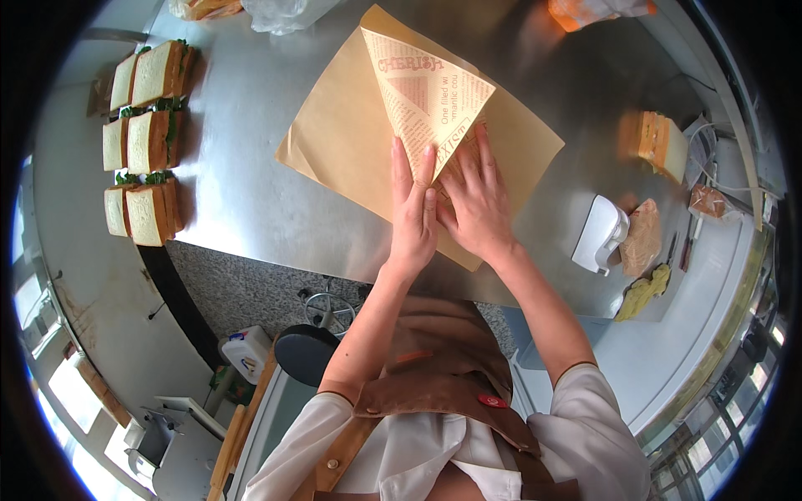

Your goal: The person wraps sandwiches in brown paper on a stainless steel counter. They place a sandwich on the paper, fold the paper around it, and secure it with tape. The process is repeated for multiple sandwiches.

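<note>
Brown wrapping paper [338, 125] lies at an angle on the steel worktop in front of me. Its printed face shows where a part is folded over into a pointed triangle [432, 87]. My left hand [415, 200] rests on the lower left edge of that fold, fingers pointing away from me. Flat on the paper, at the fold's lower right, lies my right hand [479, 194], its fingers partly spread over printed paper. Neither hand is seen gripping anything. Whether something lies under the fold cannot be told.
Several cut sandwiches [147, 143] with greens stand along the worktop's left end. At the right are another sandwich [670, 147], a white tape dispenser or similar device [598, 235], a wrapped item [640, 238], a yellow-green cloth [644, 292] and a knife [687, 250]. A round black stool [307, 355] stands below.
</note>
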The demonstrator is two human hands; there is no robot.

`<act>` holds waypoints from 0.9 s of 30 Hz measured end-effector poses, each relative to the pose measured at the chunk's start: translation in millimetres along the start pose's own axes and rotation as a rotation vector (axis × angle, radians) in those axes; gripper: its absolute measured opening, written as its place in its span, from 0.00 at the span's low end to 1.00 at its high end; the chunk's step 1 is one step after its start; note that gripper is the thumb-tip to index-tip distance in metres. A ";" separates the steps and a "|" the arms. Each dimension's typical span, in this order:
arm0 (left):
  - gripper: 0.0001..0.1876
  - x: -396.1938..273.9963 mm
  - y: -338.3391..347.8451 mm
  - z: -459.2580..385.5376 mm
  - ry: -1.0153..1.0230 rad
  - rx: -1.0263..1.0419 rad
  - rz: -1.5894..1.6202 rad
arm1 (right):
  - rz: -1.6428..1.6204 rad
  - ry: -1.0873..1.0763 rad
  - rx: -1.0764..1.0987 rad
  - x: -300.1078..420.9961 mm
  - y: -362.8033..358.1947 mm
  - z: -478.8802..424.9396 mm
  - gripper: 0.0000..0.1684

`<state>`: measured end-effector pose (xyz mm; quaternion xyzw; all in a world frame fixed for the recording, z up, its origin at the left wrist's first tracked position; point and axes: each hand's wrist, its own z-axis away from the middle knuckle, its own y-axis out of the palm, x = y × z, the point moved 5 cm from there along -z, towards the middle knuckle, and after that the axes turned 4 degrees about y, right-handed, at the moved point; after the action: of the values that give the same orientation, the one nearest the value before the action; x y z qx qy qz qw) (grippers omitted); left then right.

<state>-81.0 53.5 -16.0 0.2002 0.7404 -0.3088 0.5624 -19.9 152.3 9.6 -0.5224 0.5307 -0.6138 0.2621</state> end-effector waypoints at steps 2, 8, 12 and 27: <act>0.27 -0.8 0.7 -0.5 0.002 0.014 -0.036 | -0.067 0.007 0.023 -1.3 -2.7 0.1 0.37; 0.29 4.0 2.9 1.9 0.018 0.047 -0.113 | -0.643 0.191 -0.174 -17.3 -2.9 -3.0 0.23; 0.29 2.8 1.3 0.2 0.002 0.089 -0.186 | -0.693 0.357 -0.384 -8.2 3.0 -10.6 0.06; 0.29 5.1 -41.4 -51.0 0.318 0.236 -0.453 | -0.703 0.468 -0.484 -10.2 7.5 -15.1 0.04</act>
<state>-145.3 57.9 -2.3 0.1395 0.8042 -0.4750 0.3289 -32.3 164.7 0.7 -0.5639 0.4944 -0.6251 -0.2165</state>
